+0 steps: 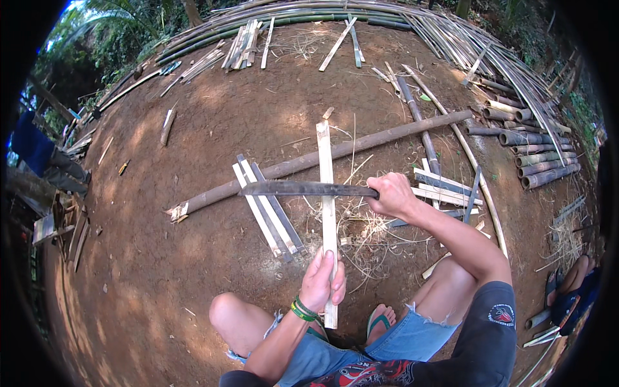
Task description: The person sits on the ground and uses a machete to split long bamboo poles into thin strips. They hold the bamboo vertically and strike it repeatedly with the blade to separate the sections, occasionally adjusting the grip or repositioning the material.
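My left hand (320, 282) is closed around the lower part of a pale split bamboo strip (325, 171), which points away from me. The strip's far end lies over a long brown pole (374, 141) on the ground. In my right hand (391, 195) is the handle of a machete (303, 188). Its long dark blade lies level across the strip, tip to the left; whether it cuts into the strip I cannot tell. Just left of the strip, several split bamboo strips (267, 209) lie side by side against the pole.
More cut strips (445, 190) lie to the right of my right hand, with thin shavings (371, 242) on the dirt between. Bamboo sections (541, 158) are stacked at the right, and long bamboo poles (277, 29) line the far edge. Other people are partly visible at the left and right edges.
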A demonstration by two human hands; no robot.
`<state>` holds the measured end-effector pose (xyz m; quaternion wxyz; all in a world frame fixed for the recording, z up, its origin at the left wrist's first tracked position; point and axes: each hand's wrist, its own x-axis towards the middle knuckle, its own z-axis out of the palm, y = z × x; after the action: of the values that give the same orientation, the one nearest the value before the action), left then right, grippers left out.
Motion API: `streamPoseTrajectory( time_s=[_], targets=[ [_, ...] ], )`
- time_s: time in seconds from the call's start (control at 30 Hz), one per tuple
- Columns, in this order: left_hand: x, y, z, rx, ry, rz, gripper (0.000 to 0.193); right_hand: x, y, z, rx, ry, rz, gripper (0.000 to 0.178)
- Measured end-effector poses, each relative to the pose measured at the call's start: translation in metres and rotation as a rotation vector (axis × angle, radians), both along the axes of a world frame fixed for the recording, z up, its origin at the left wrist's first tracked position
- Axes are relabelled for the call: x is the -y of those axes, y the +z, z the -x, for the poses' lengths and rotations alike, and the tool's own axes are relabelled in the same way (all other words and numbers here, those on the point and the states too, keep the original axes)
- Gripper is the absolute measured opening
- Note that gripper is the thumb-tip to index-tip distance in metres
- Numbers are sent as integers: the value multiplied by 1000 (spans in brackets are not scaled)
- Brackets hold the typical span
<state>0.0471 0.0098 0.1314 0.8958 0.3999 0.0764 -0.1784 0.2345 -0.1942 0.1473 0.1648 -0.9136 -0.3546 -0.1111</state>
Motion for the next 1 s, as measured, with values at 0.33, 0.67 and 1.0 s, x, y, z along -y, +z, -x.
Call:
streamPoseTrajectory(
  time_s=[0.33, 0.67, 1.0],
  targets=[
    [11, -3, 14, -8, -145, 40, 26, 27, 2, -30, -2, -260, -15, 17],
    [2, 5, 15, -19, -187, 102, 27, 34, -6, -35, -103, -196, -34, 17],
    [8, -21, -2, -65, -129, 196, 41, 43, 13, -20, -93, -350, -340, 22]
  ],
)
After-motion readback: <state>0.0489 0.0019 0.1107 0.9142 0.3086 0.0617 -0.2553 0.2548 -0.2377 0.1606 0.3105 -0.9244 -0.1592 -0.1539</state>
